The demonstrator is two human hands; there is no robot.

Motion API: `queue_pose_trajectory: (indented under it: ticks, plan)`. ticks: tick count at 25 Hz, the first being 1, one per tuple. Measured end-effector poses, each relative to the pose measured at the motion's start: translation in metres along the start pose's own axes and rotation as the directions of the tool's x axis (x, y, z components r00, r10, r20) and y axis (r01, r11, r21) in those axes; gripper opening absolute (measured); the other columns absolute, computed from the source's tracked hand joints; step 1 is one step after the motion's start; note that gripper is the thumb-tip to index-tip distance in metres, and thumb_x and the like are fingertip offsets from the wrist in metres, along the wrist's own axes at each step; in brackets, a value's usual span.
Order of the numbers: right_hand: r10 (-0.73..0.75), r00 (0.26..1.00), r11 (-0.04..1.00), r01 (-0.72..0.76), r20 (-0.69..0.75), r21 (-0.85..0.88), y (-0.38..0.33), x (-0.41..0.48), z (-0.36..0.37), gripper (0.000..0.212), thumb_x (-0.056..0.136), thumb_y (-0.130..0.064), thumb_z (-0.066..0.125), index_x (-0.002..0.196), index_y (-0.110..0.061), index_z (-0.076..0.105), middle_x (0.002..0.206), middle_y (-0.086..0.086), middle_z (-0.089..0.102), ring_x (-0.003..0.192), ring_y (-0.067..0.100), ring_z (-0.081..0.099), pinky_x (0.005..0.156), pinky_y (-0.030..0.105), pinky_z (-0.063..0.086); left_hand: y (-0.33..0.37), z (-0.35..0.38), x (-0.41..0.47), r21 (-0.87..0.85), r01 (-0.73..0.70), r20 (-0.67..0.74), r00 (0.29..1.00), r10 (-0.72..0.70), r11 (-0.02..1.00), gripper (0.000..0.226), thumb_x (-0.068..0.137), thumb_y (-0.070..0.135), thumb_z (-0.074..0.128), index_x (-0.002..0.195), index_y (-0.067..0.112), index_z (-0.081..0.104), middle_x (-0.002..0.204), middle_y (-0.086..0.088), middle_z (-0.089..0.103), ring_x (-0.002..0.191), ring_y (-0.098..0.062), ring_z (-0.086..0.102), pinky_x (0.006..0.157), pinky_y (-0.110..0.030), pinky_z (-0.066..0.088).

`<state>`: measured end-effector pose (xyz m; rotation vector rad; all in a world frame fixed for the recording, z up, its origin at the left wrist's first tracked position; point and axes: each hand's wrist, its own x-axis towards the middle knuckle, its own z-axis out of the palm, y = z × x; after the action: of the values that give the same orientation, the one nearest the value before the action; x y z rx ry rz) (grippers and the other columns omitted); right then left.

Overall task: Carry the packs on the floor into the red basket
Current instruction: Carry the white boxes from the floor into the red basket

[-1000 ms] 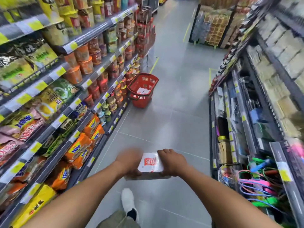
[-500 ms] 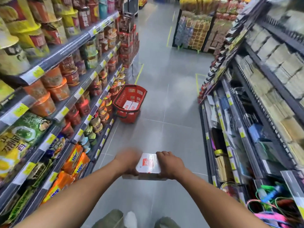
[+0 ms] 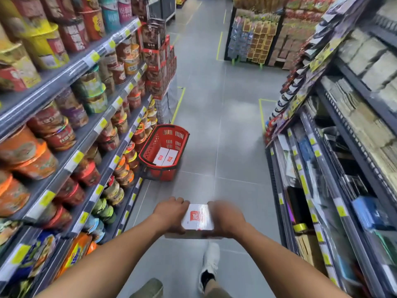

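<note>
White pack clamped between left hand and right hand, one palm on each short end, held level, likely to keep it steady while walking. Red basket sits on the floor ahead-left of the grip, two like packs flat inside.
</note>
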<state>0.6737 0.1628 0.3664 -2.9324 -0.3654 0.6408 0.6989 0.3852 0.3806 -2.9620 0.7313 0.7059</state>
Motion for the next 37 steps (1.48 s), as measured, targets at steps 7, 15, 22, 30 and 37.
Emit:
queue_pose_trajectory:
  ticks: [7, 15, 22, 30, 37]
  plan:
    - [-0.044, 0.999, 0.999, 0.044, -0.013, -0.005, 0.078, 0.133, -0.083, 0.089, 0.073, -0.057, 0.077, 0.144, -0.026, 0.033, 0.141, -0.002, 0.047, 0.13, 0.023, 0.044, 0.086, 0.044, 0.053, -0.026, -0.074, 0.138, -0.056, 0.054, -0.053, 0.997, -0.057, 0.997, 0.08, 0.073, 0.06, 0.074, 0.132, 0.02, 0.04, 0.127, -0.004, 0.054, 0.114, -0.025, 0.051, 0.083, -0.042, 0.052]
    - [-0.123, 0.989, 0.988, 0.13, 0.076, -0.089, 0.092, 0.297, -0.147, 0.093, 0.07, -0.063, 0.077, 0.144, -0.031, 0.031, 0.139, -0.002, 0.048, 0.129, 0.024, 0.042, 0.086, 0.048, 0.056, -0.109, -0.119, 0.242, -0.108, 0.191, -0.055, 0.979, -0.198, 0.976, 0.08, 0.069, 0.063, 0.073, 0.13, 0.021, 0.042, 0.126, -0.002, 0.056, 0.115, -0.025, 0.052, 0.082, -0.044, 0.054]
    - [-0.099, 0.986, 0.988, 0.114, 0.137, -0.105, 0.058, 0.446, -0.222, 0.093, 0.075, -0.046, 0.078, 0.152, -0.039, 0.026, 0.146, 0.006, 0.039, 0.116, 0.032, 0.061, 0.089, 0.043, 0.056, -0.216, -0.168, 0.327, -0.18, 0.296, -0.059, 0.949, -0.311, 0.938, 0.091, 0.072, 0.064, 0.072, 0.142, 0.019, 0.034, 0.136, -0.008, 0.05, 0.123, -0.03, 0.047, 0.088, -0.049, 0.051]
    - [-0.166, 0.972, 0.978, 0.183, 0.164, -0.095, 0.022, 0.595, -0.258, 0.108, 0.069, -0.044, 0.083, 0.151, -0.014, 0.021, 0.143, 0.014, 0.037, 0.112, 0.036, 0.065, 0.084, 0.044, 0.055, -0.301, -0.189, 0.379, -0.362, 0.53, 0.024, 0.827, -0.561, 0.767, 0.096, 0.072, 0.076, 0.063, 0.144, 0.021, 0.034, 0.137, -0.005, 0.047, 0.125, -0.03, 0.044, 0.086, -0.043, 0.048]
    - [-0.398, 0.86, 0.869, 0.465, 0.32, -0.17, 0.005, 0.728, -0.277, 0.117, 0.077, -0.057, 0.077, 0.16, -0.024, 0.003, 0.147, 0.014, 0.04, 0.121, 0.035, 0.059, 0.092, 0.045, 0.052, -0.338, -0.185, 0.443, -0.591, 0.703, 0.152, 0.579, -0.801, 0.396, 0.099, 0.07, 0.066, 0.075, 0.147, 0.02, 0.033, 0.15, -0.002, 0.03, 0.137, -0.028, 0.034, 0.098, -0.047, 0.05]
